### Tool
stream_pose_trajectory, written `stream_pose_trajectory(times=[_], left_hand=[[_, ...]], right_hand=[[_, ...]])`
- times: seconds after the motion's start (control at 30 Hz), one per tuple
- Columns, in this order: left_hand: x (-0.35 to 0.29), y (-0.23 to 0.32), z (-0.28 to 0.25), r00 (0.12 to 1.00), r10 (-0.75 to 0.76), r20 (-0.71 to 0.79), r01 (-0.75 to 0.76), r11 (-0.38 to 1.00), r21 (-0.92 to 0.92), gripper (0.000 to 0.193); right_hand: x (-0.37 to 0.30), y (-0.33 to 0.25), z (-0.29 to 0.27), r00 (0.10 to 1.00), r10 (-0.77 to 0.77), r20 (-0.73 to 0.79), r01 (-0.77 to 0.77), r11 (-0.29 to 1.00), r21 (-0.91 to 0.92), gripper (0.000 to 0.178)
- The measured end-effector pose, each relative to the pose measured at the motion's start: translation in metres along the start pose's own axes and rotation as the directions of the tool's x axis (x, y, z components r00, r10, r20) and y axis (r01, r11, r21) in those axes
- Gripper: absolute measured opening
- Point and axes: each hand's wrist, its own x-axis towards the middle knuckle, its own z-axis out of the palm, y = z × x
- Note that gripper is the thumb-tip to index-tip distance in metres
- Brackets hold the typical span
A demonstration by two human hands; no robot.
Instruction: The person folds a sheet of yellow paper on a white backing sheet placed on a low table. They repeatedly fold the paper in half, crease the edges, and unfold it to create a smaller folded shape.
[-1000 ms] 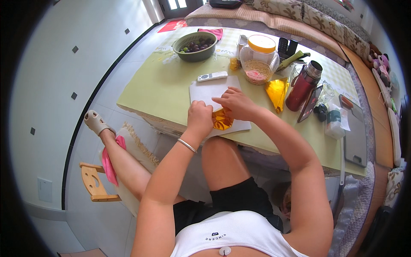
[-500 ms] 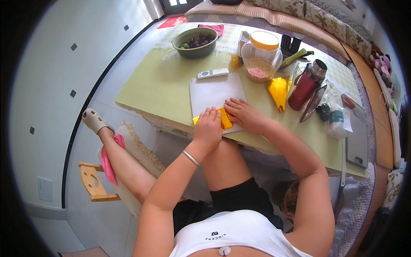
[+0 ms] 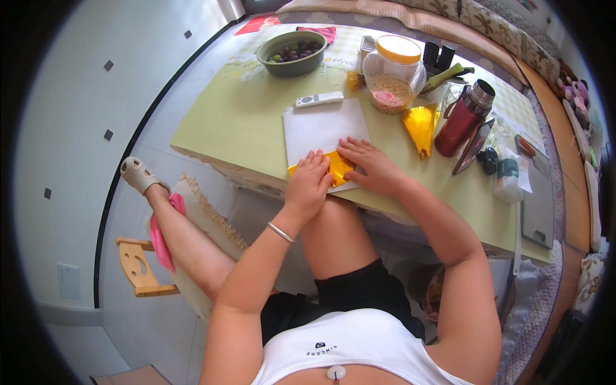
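Note:
A strip of shiny gold foil paper (image 3: 338, 169) lies at the near end of a white sheet (image 3: 324, 128) on the table. My left hand (image 3: 307, 186) rests flat over the foil's left part, fingers stretched forward and together. My right hand (image 3: 372, 168) presses on its right end with its fingers extended, covering that edge. Between the two hands the middle of the foil shows, creased and bright. Under my palms the rest of it is hidden. A folded gold foil cone (image 3: 421, 130) stands to the right of the sheet.
Beyond the sheet lie a white remote control (image 3: 319, 99) and a green basket of grapes (image 3: 292, 69). Toward the right are a yellow-lidded clear jar (image 3: 393, 90), a red thermos (image 3: 459, 125), a white bottle (image 3: 509, 179) and a grey tray (image 3: 536, 205). The table's (image 3: 224, 122) near edge borders my knee.
My left hand has slid slightly left, and a little more of the gold foil shows between my hands. The whole view has shifted slightly.

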Motion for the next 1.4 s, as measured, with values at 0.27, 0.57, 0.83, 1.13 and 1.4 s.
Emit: stream_pose_trajectory(times=[0.27, 0.57, 0.83, 1.13, 1.4], left_hand=[[0.000, 0.005, 0.002, 0.999, 0.027, -0.045, -0.024, 0.997, 0.075, 0.052], [-0.001, 0.009, -0.002, 0.999, 0.047, -0.009, -0.046, 0.994, 0.100, 0.058], [-0.021, -0.005, -0.011, 0.991, 0.120, -0.053, -0.109, 0.976, 0.188, 0.058], [-0.036, 0.006, -0.029, 0.971, 0.155, -0.182, -0.128, 0.980, 0.154, 0.046], [-0.035, 0.005, -0.031, 0.972, 0.050, -0.230, -0.051, 0.999, 0.004, 0.035]], right_hand=[[-0.001, -0.005, -0.002, 0.999, 0.007, -0.034, -0.007, 1.000, -0.007, 0.069], [-0.003, -0.003, -0.007, 0.999, -0.032, 0.001, 0.032, 0.999, -0.044, 0.077], [-0.007, 0.010, -0.014, 0.990, -0.130, 0.055, 0.129, 0.991, 0.021, 0.075], [-0.016, 0.001, -0.032, 0.985, -0.155, 0.072, 0.158, 0.986, -0.046, 0.059], [-0.016, -0.006, -0.029, 0.971, -0.241, -0.002, 0.241, 0.969, -0.050, 0.040]])
